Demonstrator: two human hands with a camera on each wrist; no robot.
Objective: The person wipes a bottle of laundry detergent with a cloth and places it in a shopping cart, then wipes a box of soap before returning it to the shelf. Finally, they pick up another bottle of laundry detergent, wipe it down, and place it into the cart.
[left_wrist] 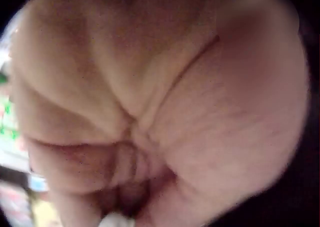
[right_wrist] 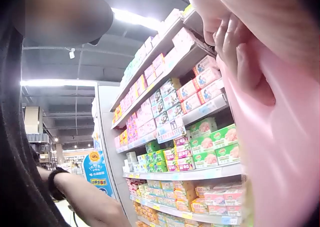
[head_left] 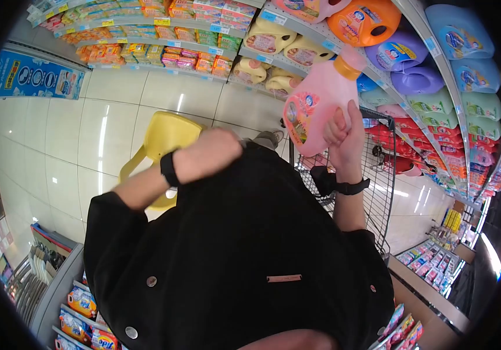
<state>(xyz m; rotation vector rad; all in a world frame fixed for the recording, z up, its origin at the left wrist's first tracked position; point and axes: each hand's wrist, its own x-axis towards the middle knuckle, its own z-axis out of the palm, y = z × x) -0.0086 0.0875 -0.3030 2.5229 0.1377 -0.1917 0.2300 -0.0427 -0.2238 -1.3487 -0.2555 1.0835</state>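
Note:
My right hand point(head_left: 344, 137) grips the handle of a large pink jug of liquid detergent point(head_left: 316, 105) with an orange collar and pink cap. The jug is held up, tilted, its floral label facing left. In the right wrist view, curled fingers point(right_wrist: 240, 52) wrap the pink handle. My left hand point(head_left: 212, 154) is blurred in front of the black shirt, with its fingers curled in. Its palm point(left_wrist: 150, 97) fills the left wrist view, where a small white patch shows at the bottom edge by the fingers; I cannot tell what that patch is.
A wire shopping cart point(head_left: 379, 192) stands beside me under the jug. A yellow chair point(head_left: 166, 134) is on the tiled floor to the left. Shelves ahead hold boxed soaps point(head_left: 192, 38), cream jugs point(head_left: 268, 38), an orange jug point(head_left: 364, 22) and purple jugs point(head_left: 399, 52).

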